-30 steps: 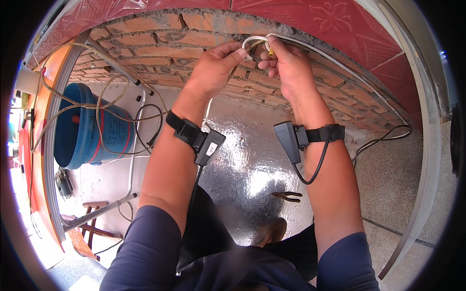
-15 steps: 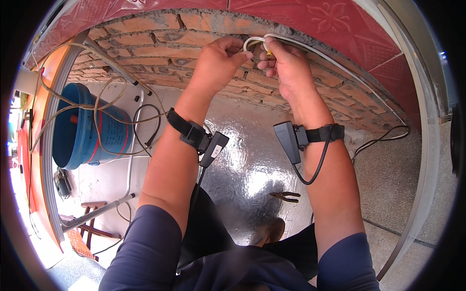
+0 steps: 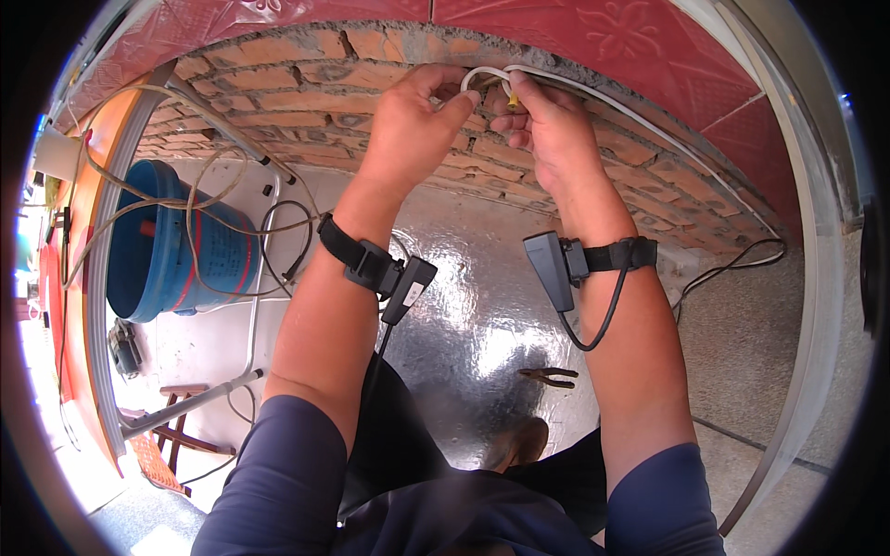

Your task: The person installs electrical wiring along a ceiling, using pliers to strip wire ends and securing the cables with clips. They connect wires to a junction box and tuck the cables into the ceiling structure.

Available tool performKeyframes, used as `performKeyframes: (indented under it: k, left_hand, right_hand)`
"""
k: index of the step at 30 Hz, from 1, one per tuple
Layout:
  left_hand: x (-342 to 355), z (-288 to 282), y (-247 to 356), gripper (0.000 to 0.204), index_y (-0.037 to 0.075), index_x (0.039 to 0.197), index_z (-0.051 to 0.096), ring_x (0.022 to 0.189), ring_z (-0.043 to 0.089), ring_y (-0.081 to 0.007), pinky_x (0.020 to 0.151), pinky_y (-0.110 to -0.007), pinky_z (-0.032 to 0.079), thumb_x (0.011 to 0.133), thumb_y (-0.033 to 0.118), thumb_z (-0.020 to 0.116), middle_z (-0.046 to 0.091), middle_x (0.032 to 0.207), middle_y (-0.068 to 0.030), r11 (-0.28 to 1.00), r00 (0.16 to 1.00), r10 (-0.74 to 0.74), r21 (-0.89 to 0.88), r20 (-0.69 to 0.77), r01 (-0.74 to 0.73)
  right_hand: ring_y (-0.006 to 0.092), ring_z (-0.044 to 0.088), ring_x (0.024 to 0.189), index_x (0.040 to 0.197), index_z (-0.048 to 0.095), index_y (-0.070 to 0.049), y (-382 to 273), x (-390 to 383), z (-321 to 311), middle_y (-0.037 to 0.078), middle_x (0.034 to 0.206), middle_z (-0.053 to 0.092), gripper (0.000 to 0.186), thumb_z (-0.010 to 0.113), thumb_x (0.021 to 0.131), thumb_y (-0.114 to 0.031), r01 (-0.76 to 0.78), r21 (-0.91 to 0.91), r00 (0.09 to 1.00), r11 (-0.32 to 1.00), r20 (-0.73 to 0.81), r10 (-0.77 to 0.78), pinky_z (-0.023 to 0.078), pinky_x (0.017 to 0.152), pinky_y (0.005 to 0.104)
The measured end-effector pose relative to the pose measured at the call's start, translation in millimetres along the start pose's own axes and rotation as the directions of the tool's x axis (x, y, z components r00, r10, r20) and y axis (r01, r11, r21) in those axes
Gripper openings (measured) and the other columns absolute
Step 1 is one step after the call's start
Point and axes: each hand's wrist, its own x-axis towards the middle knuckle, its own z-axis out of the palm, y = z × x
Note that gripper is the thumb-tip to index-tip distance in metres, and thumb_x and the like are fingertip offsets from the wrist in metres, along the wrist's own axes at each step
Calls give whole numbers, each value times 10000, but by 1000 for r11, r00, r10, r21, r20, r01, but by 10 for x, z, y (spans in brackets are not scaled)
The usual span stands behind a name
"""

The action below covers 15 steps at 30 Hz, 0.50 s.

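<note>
A white cable runs along the top of the brick wall and bends into a small loop between my hands. My left hand pinches the left side of that loop between thumb and fingers. The right hand grips the cable at the loop's other side, thumb on top and the remaining fingers curled loosely below. A small yellow piece, perhaps a fitting on the cable, shows by my right thumb; its kind is too small to make out. Both hands are close to the bricks, just under the red tiles.
Pliers lie on the shiny floor by my foot. At left are a blue bucket, tangled beige cable, a table frame with metal legs and a small wooden stool. A black cord lies at the wall's right end.
My left fingers have shifted slightly on the cable loop, which sits a little rounder. The view has moved slightly. My right hand keeps its grip.
</note>
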Motion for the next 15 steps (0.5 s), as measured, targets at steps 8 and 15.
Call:
performKeyframes:
  k: [8,15]
  left_hand:
    - [-153,89,74,170,2,996,643,712,542,-85,625,-240,451,859,89,690,632,834,-17,994,995,78,-85,58,-73]
    - [-204,117,74,182,24,954,636,831,597,-201,752,-321,484,785,52,699,644,898,-68,953,948,269,94,171,-287]
  right_hand:
    - [127,675,850,1212,628,-75,160,-136,-101,20,1045,686,284,556,993,-241,78,112,996,991,35,-83,476,651,232]
    - [114,650,905,1204,603,-17,290,-168,-228,53,1083,680,258,575,960,-97,241,-114,968,964,92,-231,531,778,281]
